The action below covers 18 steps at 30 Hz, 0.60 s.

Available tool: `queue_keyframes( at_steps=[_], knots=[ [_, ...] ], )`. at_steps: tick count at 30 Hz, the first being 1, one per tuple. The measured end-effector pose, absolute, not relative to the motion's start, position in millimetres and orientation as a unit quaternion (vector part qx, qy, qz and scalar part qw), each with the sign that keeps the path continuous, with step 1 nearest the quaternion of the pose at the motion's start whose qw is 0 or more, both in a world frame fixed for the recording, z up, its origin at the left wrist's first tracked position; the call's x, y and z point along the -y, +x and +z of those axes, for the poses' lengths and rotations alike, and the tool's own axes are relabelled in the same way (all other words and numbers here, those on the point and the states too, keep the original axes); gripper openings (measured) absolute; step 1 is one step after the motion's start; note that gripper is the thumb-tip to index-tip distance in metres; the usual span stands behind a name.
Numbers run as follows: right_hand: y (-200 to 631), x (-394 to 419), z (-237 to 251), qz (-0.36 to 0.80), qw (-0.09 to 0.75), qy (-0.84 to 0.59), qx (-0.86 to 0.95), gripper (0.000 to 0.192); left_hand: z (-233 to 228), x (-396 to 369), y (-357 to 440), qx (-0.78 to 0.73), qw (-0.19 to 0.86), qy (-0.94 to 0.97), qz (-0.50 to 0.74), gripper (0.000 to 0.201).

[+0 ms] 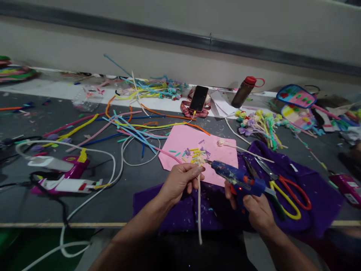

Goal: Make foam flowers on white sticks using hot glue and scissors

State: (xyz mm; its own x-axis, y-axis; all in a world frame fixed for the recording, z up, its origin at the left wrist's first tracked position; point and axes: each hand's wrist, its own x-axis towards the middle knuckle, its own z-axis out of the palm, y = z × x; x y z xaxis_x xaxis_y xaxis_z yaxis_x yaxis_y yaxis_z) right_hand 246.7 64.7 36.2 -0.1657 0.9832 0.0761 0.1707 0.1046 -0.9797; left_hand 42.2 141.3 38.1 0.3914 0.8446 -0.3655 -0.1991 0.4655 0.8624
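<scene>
My left hand (180,180) pinches the top of a thin white stick (199,210) that hangs down past the table edge, with a small pale bud at its tip. My right hand (255,209) grips a blue hot glue gun (239,178). Its nozzle points left and nearly touches the stick's tip. Both hands hover over a pink sheet (186,145) strewn with several short colored pipe-cleaner bits and a purple cloth (310,188).
Scissors with red and yellow handles (284,188) lie on the cloth. Long colored pipe cleaners (126,128) sprawl at center left, near white cables and a pink glue gun (67,173). A phone (199,98), a bottle (244,92) and finished pipe-cleaner flowers (259,124) sit farther back.
</scene>
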Motion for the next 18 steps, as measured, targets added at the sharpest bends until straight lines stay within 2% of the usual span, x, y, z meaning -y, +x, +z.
queue_keyframes(
  at_steps=[8,18],
  knots=[
    [243,-67,42,0.47,0.42,-0.486,0.605,0.035,37,-142,43,-0.423,0.746,0.38,0.346,0.029],
    [245,-62,25,0.45,0.406,-0.496,0.621,0.043,38,-141,44,-0.421,0.742,0.389,0.348,0.029]
  ],
)
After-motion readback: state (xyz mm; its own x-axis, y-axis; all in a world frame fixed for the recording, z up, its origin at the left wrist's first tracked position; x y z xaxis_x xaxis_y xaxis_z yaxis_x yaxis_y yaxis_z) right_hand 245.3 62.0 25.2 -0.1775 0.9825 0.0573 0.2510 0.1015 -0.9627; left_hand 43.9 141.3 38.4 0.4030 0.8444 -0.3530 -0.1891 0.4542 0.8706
